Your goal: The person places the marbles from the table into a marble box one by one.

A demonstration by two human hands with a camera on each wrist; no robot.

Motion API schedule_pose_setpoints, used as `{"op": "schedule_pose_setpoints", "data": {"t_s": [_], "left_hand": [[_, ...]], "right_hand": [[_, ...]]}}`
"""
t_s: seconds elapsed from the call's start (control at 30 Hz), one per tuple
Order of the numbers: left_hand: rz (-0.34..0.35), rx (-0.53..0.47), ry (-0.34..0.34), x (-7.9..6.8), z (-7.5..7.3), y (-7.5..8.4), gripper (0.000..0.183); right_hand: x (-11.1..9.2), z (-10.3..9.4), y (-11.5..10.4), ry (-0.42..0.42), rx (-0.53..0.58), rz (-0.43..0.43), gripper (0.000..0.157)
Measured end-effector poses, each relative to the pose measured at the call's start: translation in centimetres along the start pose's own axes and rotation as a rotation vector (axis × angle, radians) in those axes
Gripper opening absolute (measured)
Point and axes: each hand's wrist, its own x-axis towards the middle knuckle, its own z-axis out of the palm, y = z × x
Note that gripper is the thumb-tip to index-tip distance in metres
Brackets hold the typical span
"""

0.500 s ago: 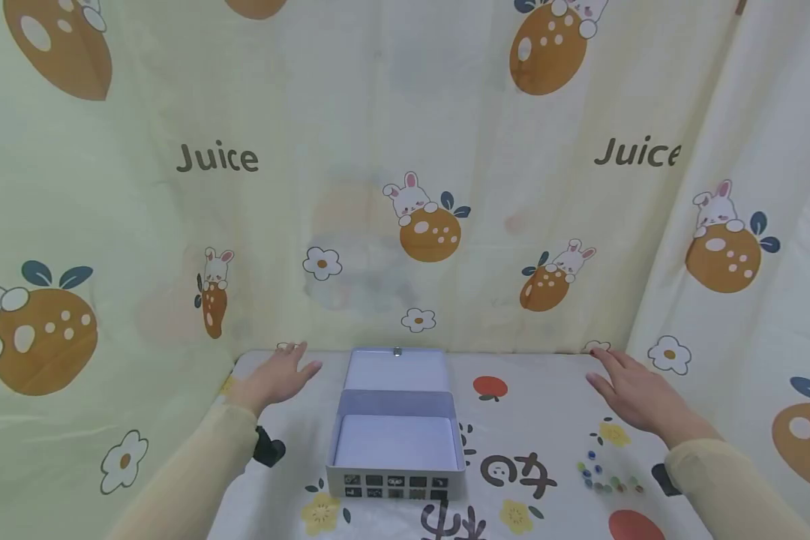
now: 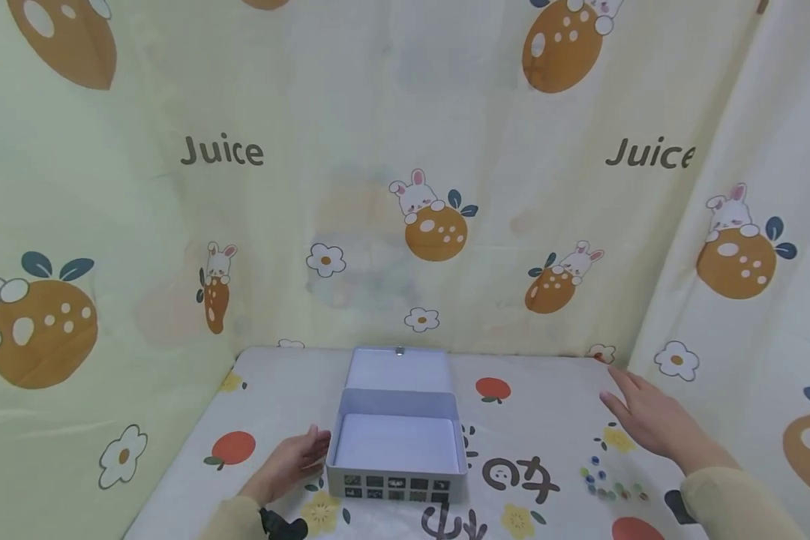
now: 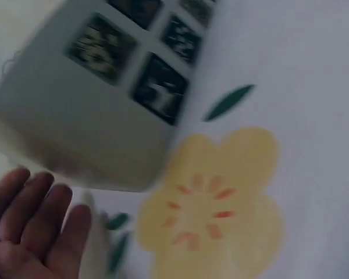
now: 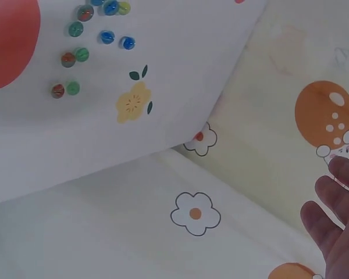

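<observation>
A pale rectangular box [image 2: 397,444] with its hinged lid [image 2: 400,369] swung back stands on the table, its inside bare. Small dark pictures cover its near side, seen close in the left wrist view on the box [image 3: 81,122]. My left hand [image 2: 290,463] is at the box's left side, fingers extended; whether they touch the wall I cannot tell. Over the table's right edge hovers my right hand [image 2: 661,420], fingers straight and holding nothing. Several glass marbles [image 4: 75,58], blue, green and reddish, lie loose on the cloth nearer me than that hand.
A white cloth [image 2: 270,390] with printed fruit, flowers and dark lettering covers the table. Behind it hangs a cream curtain [image 2: 351,210] printed with rabbits and oranges; more curtain runs along the right side.
My left hand has come down from the table's far left corner to the left side of the box. The right hand has barely shifted. The view has tilted slightly.
</observation>
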Motion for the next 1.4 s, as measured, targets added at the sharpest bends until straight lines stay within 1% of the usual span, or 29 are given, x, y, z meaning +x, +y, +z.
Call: {"op": "schedule_pose_setpoints", "data": {"t_s": [0.07,0.13,0.2,0.27,0.4,0.53,0.73,0.83,0.93,1.0,1.03,1.1,1.2,1.27,1.33,1.4], "left_hand": [[-0.022,-0.022,-0.011,0.2,0.2,-1.7,0.078],[-0.036,-0.022,0.007,0.4,0.4,-3.0,0.068],[-0.046,-0.007,0.034,0.6,0.4,-3.8,0.061],[-0.049,0.001,0.058,0.7,0.5,-4.3,0.059],[-0.051,0.023,0.084,0.7,0.6,-4.5,0.058],[-0.061,0.057,0.108,0.5,0.5,-4.2,0.056],[-0.058,0.049,0.121,0.2,0.5,-3.6,0.055],[-0.07,0.052,0.119,0.3,0.7,-3.7,0.055],[-0.08,0.068,0.126,0.4,0.8,-3.7,0.055],[-0.084,0.088,0.136,0.4,0.8,-3.7,0.056],[-0.083,0.097,0.139,0.4,0.8,-3.7,0.056],[-0.086,0.11,0.151,0.3,0.6,-3.5,0.056],[-0.094,0.122,0.167,0.2,0.6,-3.4,0.054],[-0.102,0.122,0.165,0.2,0.6,-3.4,0.054],[-0.108,0.115,0.158,0.2,0.8,-3.5,0.053],[-0.114,0.103,0.15,0.4,1.1,-3.5,0.052]], "right_hand": [[-0.2,0.2,0.3,-0.003,-0.001,0.001,0.073],[-0.4,0.3,0.5,-0.013,0.001,0.005,0.073],[-0.6,0.3,0.6,-0.013,-0.001,0.003,0.072],[-0.7,0.5,0.8,-0.012,-0.007,0.002,0.07],[-0.7,0.8,1.2,-0.023,-0.011,0.019,0.072],[-0.6,1.1,1.2,-0.041,0.005,0.04,0.075],[-0.5,1.3,1.3,-0.049,0.051,0.045,0.077],[-0.8,1.9,2.3,-0.036,0.094,0.042,0.071],[-1.3,3.1,4.1,-0.025,0.165,0.055,0.061],[-1.6,4.3,5.6,-0.035,0.229,0.088,0.054],[-1.8,4.9,6.3,-0.053,0.269,0.119,0.053],[-2.2,6.3,7.8,-0.104,0.357,0.21,0.055],[-3.1,8.7,10.1,-0.173,0.493,0.37,0.058],[-3.9,10.4,11.5,-0.193,0.567,0.462,0.061],[-4.6,12.0,12.6,-0.196,0.609,0.531,0.062],[-5.3,13.3,13.3,-0.194,0.606,0.571,0.063]]}}
